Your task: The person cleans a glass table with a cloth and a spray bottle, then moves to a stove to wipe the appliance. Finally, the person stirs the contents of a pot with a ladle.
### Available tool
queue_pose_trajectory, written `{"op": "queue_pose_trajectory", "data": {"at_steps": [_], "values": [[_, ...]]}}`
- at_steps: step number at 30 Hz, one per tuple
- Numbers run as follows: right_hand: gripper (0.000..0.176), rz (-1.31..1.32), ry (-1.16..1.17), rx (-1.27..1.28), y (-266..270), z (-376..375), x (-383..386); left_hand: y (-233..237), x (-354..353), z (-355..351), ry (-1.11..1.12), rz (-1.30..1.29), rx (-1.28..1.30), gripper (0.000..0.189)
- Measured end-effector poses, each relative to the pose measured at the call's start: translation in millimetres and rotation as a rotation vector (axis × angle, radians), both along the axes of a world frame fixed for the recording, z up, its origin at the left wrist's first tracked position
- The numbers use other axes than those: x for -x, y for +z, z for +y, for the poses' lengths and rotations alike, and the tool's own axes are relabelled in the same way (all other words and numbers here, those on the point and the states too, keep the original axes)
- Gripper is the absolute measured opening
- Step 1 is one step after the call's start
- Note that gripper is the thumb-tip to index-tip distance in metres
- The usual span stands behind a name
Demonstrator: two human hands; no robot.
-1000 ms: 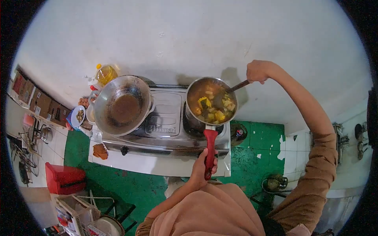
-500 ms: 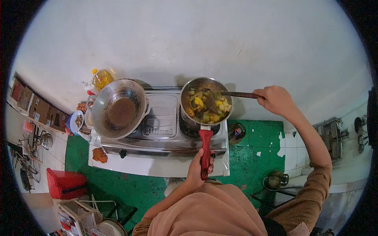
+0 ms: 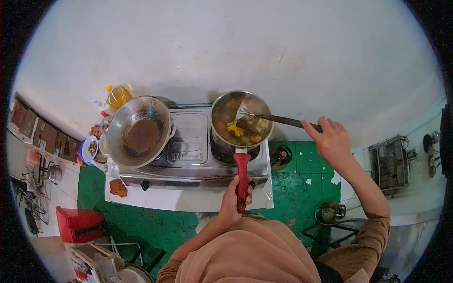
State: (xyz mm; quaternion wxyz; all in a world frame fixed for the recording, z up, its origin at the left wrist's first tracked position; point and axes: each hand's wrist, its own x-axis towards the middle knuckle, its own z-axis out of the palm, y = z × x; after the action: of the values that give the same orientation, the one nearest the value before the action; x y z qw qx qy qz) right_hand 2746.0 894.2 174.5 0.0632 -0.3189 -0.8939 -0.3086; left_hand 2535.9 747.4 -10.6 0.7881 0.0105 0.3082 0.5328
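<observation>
My left hand [image 3: 231, 200] is wrapped round the red handle of a steel saucepan [image 3: 218, 106], which sits over the right burner of the gas stove [image 3: 190, 137]. In my right hand [image 3: 331, 141] is the dark handle of a spatula [image 3: 285, 120]. Its metal blade tilts inside the pan, at the far side of the food. Chopped vegetables [image 3: 246, 129], greenish with bright yellow pieces, are gathered in the near half of the pan. A large wok [image 3: 141, 134] with a browned bottom rests over the left burner.
Left of the wok stand an oil bottle [image 3: 119, 97], eggs [image 3: 96, 131] and a small bowl [image 3: 90, 147]. An orange-brown cloth [image 3: 118, 187] lies at the stove's front left. A gas cylinder [image 3: 331, 213] is on the right, and a red bin-like container [image 3: 79, 223] at lower left.
My right hand has moved lower, and the spatula's blade has turned up toward the pan's far side. The vegetables have been drawn together toward the near side, baring the far part of the pan.
</observation>
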Motion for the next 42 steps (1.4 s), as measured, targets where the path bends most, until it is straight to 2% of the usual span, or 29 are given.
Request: {"op": "queue_pose_trajectory", "data": {"at_steps": [4, 6, 10, 13, 15, 22, 24, 25, 27, 28, 30, 31, 33, 34, 36, 37, 39, 40, 42], "values": [[0.043, -0.043, 0.049, -0.061, -9, 13, 12, -1, -1, -1, 0.016, -0.013, -0.017, 0.043], [0.037, -0.099, 0.05, -0.038, -21, 25, 18, -2, 0, -1, 0.027, -0.017, -0.023, 0.042], [0.037, -0.115, 0.067, 0.008, -43, 54, 18, -3, -2, 0, 0.024, -0.033, -0.025, 0.045], [0.034, -0.073, -0.006, 0.162, -52, 70, 13, -1, -1, 0, 0.03, -0.023, -0.002, 0.046], [0.031, 0.045, -0.114, 0.433, -49, 75, 11, -1, -1, 0, 0.029, -0.017, 0.0, 0.046], [0.029, 0.183, -0.183, 0.665, -43, 86, -2, -4, -2, 0, 0.025, -0.007, -0.02, 0.045], [0.029, 0.209, -0.388, 0.79, -35, 78, -1, -3, -2, 0, 0.026, -0.01, -0.022, 0.045], [0.029, 0.21, -0.389, 0.789, -34, 76, -2, -2, -2, 0, 0.031, -0.008, -0.02, 0.045], [0.03, 0.334, -0.501, 0.985, -32, 74, -6, 0, -2, 0, 0.036, -0.005, -0.018, 0.045], [0.03, 0.335, -0.501, 0.985, -34, 74, -10, 1, -2, 0, 0.031, 0.003, -0.031, 0.045], [0.027, 0.45, -0.565, 1.243, -38, 75, -18, 2, -1, -1, 0.023, 0.012, -0.043, 0.045], [0.027, 0.453, -0.566, 1.243, -36, 72, -19, 3, -1, -1, 0.023, 0.015, -0.045, 0.045], [0.023, 0.611, -0.638, 1.41, -25, 62, -19, 3, -1, -1, 0.023, 0.019, -0.048, 0.045], [0.023, 0.612, -0.637, 1.411, -19, 58, -19, 2, -2, -1, 0.03, 0.023, -0.049, 0.045], [0.024, 0.479, -0.433, 1.068, -8, 49, -18, 0, -2, -1, 0.036, 0.026, -0.049, 0.045], [0.024, 0.478, -0.434, 1.067, -3, 43, -16, -1, -3, -1, 0.042, -0.002, -0.039, 0.045], [0.028, 0.187, -0.239, 0.386, 4, 29, -9, -4, -3, 0, 0.043, -0.029, -0.029, 0.045], [0.028, 0.187, -0.242, 0.385, 4, 26, -5, -5, -3, 0, 0.042, -0.021, -0.022, 0.045], [0.036, 0.017, -0.186, 0.118, 4, 21, 5, -5, -3, 0, 0.041, -0.015, -0.015, 0.045]]}}
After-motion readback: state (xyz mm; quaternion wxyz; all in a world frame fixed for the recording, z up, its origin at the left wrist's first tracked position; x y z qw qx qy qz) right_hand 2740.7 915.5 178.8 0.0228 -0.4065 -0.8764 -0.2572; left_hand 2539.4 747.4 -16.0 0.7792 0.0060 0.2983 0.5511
